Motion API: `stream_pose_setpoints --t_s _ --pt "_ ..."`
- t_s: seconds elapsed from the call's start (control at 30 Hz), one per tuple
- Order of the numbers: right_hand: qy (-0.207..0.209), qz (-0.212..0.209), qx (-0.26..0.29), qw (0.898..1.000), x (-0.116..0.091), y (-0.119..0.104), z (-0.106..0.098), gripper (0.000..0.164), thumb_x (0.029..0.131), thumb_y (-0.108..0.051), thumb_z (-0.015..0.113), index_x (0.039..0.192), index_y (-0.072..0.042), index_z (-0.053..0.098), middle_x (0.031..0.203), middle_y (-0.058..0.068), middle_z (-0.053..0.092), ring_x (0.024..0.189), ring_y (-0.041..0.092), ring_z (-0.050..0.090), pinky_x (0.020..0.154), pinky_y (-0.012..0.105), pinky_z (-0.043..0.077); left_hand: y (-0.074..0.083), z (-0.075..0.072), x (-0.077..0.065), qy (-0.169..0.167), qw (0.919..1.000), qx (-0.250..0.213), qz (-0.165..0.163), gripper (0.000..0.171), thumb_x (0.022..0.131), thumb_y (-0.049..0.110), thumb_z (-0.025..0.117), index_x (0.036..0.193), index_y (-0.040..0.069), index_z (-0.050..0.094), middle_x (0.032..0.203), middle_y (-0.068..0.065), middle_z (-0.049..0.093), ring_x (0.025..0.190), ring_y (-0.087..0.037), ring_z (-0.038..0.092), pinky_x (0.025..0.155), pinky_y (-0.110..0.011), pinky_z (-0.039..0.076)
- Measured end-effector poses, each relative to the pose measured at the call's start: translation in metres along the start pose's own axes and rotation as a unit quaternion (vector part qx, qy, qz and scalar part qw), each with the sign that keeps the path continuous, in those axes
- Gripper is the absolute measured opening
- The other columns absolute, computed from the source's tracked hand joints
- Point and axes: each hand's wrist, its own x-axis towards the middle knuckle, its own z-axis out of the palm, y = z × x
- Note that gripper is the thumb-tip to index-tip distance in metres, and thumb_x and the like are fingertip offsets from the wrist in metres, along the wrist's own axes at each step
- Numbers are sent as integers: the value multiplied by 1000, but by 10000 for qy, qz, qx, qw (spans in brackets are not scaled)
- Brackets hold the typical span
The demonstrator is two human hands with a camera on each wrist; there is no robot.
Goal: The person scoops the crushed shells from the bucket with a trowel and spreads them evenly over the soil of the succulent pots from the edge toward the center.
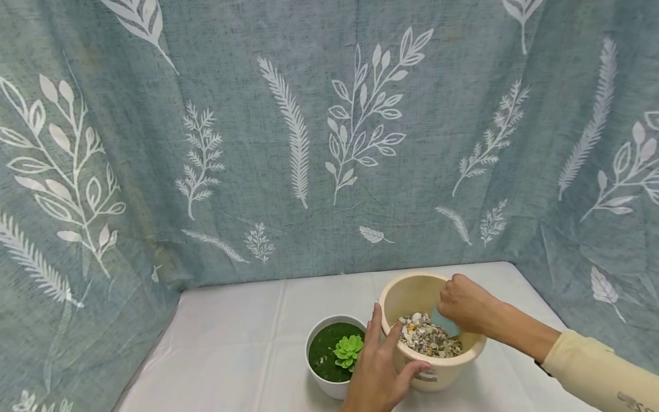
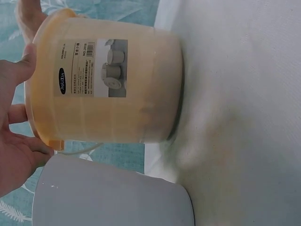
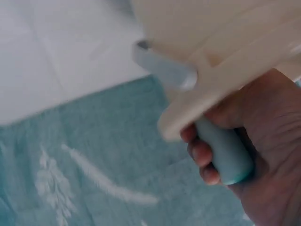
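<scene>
One pale-blue scoop [image 1: 445, 323] is sitting in gravel [image 1: 427, 341] inside the cream bucket [image 1: 449, 375], lower right of the head view.
The right hand [image 1: 465, 303] is gripping its handle [image 3: 225, 151], which only the right-wrist view is showing; the left hand [image 1: 378, 367] is resting spread against the bucket. Scooping seems underway, no load yet lifted clear.

Teal curtain [image 1: 237, 143], white leaf prints [image 1: 294, 129], white tabletop [image 1: 231, 355]
</scene>
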Motion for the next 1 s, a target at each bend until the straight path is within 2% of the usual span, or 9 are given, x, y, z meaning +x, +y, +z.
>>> stream_pose_setpoints --t_s 0.1,0.2,0.27,0.37,0.47,0.57,0.77,0.9,1.0 --pt "-173 -107 591 9980 -2 4 3 24 71 -28 84 63 -23 63 62 -3 63 54 17 57 54 32 45 1 0 0 19 10000 38 -12 77 88 67 70 136 6 69 159 -37 40 136 -50 57 100 -53 61" --pt "-243 95 1404 9897 -5 2 5 29 72 -28 84 61 -24 58 60 -4 59 52 13 51 52 32 44 1 1 0 86 9999 64 33 77 88 67 70 136 6 69 158 -37 41 137 -49 57 100 -52 61" --pt "-150 322 2047 9782 -8 -2 8 30 73 -25 85 60 -25 58 60 -6 57 52 10 47 51 31 42 1 2 0 154 9998 77 75 77 88 67 71 135 6 69 158 -38 41 138 -48 57 101 -51 61" --pt "-54 658 2970 9526 -11 -8 12 30 73 -20 85 60 -27 59 59 -11 53 53 6 39 50 27 36 1 4 -1 244 9996 75 103 76 87 66 71 134 6 70 157 -38 43 137 -47 58 100 -50 61" --pt "119 913 3462 9336 -12 -14 14 34 76 -17 83 60 -27 56 58 -13 51 53 4 35 51 23 31 1 3 -2 218 9997 49 58 76 87 67 71 134 7 70 157 -37 43 136 -48 59 99 -51 61" --pt "209 1033 3650 9250 -13 -16 14 38 79 -15 82 60 -27 51 57 -14 46 54 3 30 51 21 29 1 4 -3 213 9998 -1 0 76 87 68 70 135 9 70 158 -36 43 135 -47 60 98 -50 62" --pt "272 1203 3749 9188 -15 -17 8 41 78 -11 80 58 -28 49 58 -15 40 56 2 27 53 22 29 -2 6 -5 427 9990 116 72 74 87 67 71 134 10 70 156 -35 45 132 -46 63 95 -49 63" --pt "489 1229 3339 9333 -19 -16 3 36 76 -14 83 59 -27 53 57 -15 49 54 3 32 64 29 33 -3 6 -4 425 9989 94 156 73 88 66 71 135 9 70 156 -36 44 133 -47 62 94 -49 63" --pt "643 1365 3135 9375 -21 -11 -2 30 75 -13 83 61 -27 60 57 -14 56 51 4 35 71 34 27 -3 5 -3 361 9991 81 221 73 89 65 71 136 8 69 157 -36 42 132 -47 62 94 -49 64"
